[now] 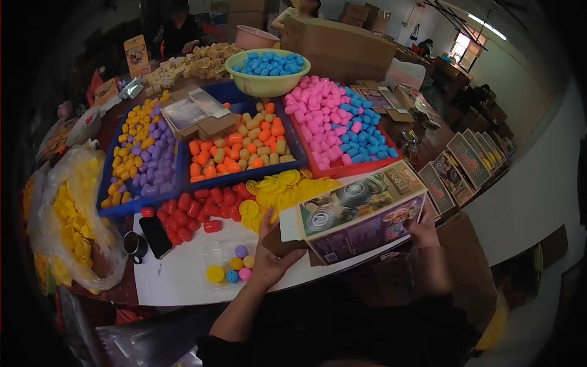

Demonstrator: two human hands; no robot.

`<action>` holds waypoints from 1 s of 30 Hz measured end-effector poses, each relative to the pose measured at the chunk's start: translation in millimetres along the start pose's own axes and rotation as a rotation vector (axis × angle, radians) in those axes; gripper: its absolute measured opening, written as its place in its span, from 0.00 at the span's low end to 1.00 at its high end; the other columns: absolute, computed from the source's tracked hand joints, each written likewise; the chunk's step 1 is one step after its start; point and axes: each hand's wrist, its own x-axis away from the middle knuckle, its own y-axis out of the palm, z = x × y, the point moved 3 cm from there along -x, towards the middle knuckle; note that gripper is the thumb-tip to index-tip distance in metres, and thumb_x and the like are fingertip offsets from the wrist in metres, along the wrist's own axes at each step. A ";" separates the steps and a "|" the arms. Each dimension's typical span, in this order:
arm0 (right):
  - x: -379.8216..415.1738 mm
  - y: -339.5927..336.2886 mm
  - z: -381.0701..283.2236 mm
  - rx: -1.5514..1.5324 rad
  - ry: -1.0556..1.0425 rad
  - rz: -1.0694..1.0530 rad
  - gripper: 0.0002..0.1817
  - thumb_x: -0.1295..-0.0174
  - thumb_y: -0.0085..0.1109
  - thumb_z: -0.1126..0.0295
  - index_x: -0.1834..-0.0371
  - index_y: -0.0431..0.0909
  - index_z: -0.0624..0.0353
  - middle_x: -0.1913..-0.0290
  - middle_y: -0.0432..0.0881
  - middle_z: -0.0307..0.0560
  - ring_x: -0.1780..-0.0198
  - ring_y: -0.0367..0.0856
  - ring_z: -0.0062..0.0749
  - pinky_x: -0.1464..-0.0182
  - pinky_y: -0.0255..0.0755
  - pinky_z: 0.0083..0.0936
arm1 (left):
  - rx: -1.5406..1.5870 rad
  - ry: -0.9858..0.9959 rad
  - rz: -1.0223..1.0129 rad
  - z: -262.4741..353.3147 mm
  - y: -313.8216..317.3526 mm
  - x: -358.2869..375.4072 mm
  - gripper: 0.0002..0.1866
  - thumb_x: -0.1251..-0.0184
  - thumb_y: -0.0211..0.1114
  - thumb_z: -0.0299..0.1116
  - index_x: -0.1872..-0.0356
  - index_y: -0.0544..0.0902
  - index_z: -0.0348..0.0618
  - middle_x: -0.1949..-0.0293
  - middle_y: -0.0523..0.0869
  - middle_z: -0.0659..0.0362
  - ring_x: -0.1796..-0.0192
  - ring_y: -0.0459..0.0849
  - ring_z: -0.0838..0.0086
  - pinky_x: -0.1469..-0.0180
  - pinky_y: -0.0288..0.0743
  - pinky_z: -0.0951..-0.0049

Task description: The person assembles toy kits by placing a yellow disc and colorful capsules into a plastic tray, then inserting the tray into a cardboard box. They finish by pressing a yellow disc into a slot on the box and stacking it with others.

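Observation:
A printed cardboard game box [361, 214] is held tilted between my two hands above the table's front edge. My left hand [272, 260] grips its left end, beside a raised white flap and a brown inner flap. My right hand [424, 232] is closed around the right end, thumb on the purple side. Left of my left hand, a clear plastic tray [211, 249] contains several small round coloured pieces. Behind the box lies a heap of yellow discs [281, 189], next to loose red capsules [189, 211]. What the box contains is hidden.
A blue bin [137, 208] and a red bin [367, 169] carry coloured capsules. Behind them stands a bowl [269, 82] of blue capsules. A phone [155, 237] and mug [135, 246] lie left. Standing boxes [468, 160] line the right. Other people are in the background.

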 end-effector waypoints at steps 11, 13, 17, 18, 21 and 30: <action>73.4 52.9 12.8 1.106 -0.105 -0.390 0.41 0.58 0.71 0.68 0.37 0.64 0.62 0.50 0.68 0.53 0.54 0.70 0.37 0.52 0.69 0.30 | -0.974 0.472 -0.654 -12.8 39.0 5.2 0.17 0.56 0.61 0.27 0.60 0.84 0.47 0.57 0.84 0.61 0.51 0.81 0.68 0.45 0.72 0.69; 80.6 89.3 52.5 1.022 -0.213 -0.537 0.35 0.55 0.69 0.65 0.42 0.67 0.65 0.54 0.71 0.55 0.57 0.72 0.42 0.58 0.71 0.32 | -1.146 0.387 -0.898 -24.5 49.5 6.8 0.14 0.51 0.58 0.32 0.61 0.84 0.48 0.57 0.84 0.62 0.49 0.79 0.70 0.42 0.69 0.70; 83.5 102.4 116.3 1.100 -0.226 -0.467 0.23 0.48 0.62 0.68 0.49 0.71 0.66 0.58 0.73 0.57 0.60 0.75 0.47 0.62 0.70 0.39 | -1.198 0.514 -0.744 -12.8 33.9 9.7 0.28 0.50 0.63 0.34 0.43 0.73 0.51 0.41 0.72 0.56 0.36 0.68 0.64 0.37 0.61 0.53; 74.5 108.0 107.5 1.099 -0.242 -0.409 0.18 0.46 0.59 0.70 0.52 0.71 0.65 0.60 0.74 0.57 0.63 0.76 0.48 0.65 0.70 0.39 | -1.272 0.432 -0.675 12.2 20.6 7.4 0.33 0.49 0.65 0.35 0.37 0.68 0.52 0.36 0.65 0.52 0.32 0.62 0.60 0.37 0.58 0.45; 55.1 124.9 98.8 0.853 -0.114 -0.295 0.10 0.41 0.52 0.73 0.59 0.73 0.66 0.67 0.77 0.57 0.69 0.77 0.49 0.69 0.69 0.37 | -1.373 0.064 -0.369 47.4 -50.5 6.8 0.56 0.64 0.78 0.46 0.30 0.53 0.54 0.30 0.51 0.49 0.29 0.51 0.49 0.36 0.50 0.35; 33.9 180.3 105.9 0.453 0.174 -0.339 0.09 0.39 0.48 0.73 0.64 0.73 0.69 0.74 0.77 0.55 0.71 0.79 0.45 0.67 0.71 0.33 | -1.575 -0.544 -0.465 19.4 -97.6 29.6 0.70 0.74 0.82 0.44 0.28 0.40 0.60 0.31 0.49 0.46 0.28 0.47 0.49 0.39 0.45 0.26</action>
